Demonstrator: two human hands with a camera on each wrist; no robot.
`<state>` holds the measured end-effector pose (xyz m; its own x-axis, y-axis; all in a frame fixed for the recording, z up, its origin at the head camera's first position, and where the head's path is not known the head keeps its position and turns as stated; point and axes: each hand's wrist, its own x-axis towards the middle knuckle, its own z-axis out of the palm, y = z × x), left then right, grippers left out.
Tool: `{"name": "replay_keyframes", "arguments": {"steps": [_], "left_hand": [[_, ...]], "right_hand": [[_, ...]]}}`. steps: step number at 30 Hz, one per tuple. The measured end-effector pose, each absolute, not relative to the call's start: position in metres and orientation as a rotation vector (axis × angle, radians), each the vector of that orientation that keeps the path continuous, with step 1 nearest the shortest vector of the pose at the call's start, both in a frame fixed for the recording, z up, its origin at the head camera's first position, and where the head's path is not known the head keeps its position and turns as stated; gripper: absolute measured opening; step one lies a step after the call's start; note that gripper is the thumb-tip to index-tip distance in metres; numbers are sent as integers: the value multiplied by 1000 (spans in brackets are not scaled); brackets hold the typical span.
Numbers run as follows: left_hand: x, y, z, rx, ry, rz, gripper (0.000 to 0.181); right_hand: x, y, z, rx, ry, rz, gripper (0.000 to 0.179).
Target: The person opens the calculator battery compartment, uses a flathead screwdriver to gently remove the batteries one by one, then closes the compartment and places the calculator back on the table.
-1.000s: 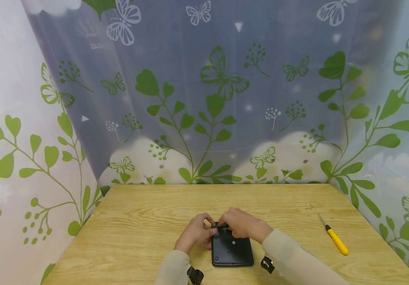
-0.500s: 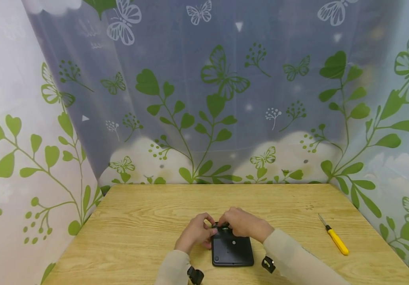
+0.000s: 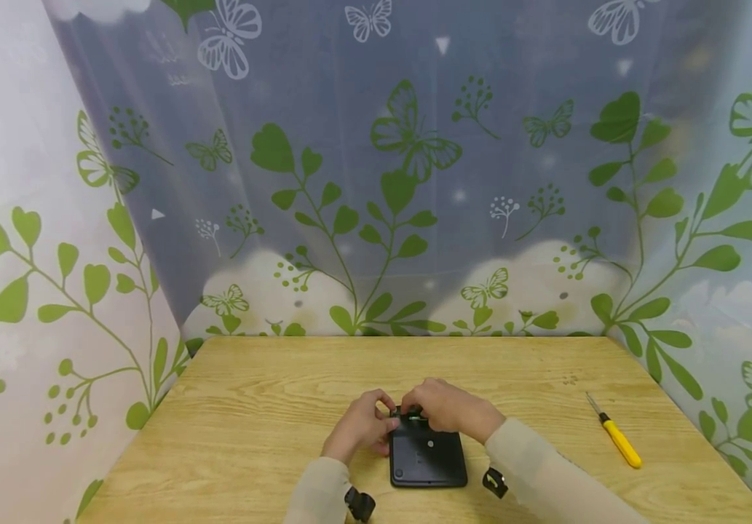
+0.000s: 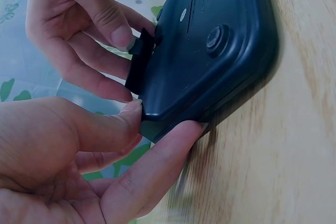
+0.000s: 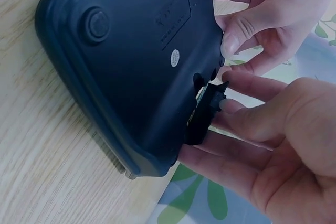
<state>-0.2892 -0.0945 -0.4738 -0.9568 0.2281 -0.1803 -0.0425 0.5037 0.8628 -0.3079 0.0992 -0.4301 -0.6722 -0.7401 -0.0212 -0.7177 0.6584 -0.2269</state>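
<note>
A black desk calculator (image 3: 426, 462) lies face down on the wooden table, its underside and rubber feet (image 5: 97, 24) showing. My left hand (image 3: 361, 428) grips its far left corner, with the thumb on the underside and a finger along the side. My right hand (image 3: 444, 409) pinches a small black battery cover (image 5: 207, 114) between thumb and fingers. In both wrist views the cover stands tilted up at the calculator's far edge, and a narrow opening shows beside it. What lies inside the opening is mostly hidden.
A screwdriver (image 3: 619, 440) with a yellow handle lies on the right of the table (image 3: 271, 407). Several tiny pieces (image 3: 568, 380) lie beyond it. A patterned curtain (image 3: 323, 218) hangs behind the table's far edge.
The battery cover has tipped up a little under my right fingers, and more of the light-coloured opening shows. My left hand and the calculator stay in place.
</note>
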Motion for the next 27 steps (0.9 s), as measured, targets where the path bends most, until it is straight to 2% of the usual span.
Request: {"name": "replay_keyframes", "arguments": {"steps": [7, 27], "left_hand": [[-289, -95, -473, 159, 2471, 1440, 21], [-290, -94, -475, 175, 2463, 1455, 20]], "right_hand": [[-311, 102, -430, -1295, 2739, -327, 35], [-312, 102, -429, -1305, 2727, -347, 41]]}}
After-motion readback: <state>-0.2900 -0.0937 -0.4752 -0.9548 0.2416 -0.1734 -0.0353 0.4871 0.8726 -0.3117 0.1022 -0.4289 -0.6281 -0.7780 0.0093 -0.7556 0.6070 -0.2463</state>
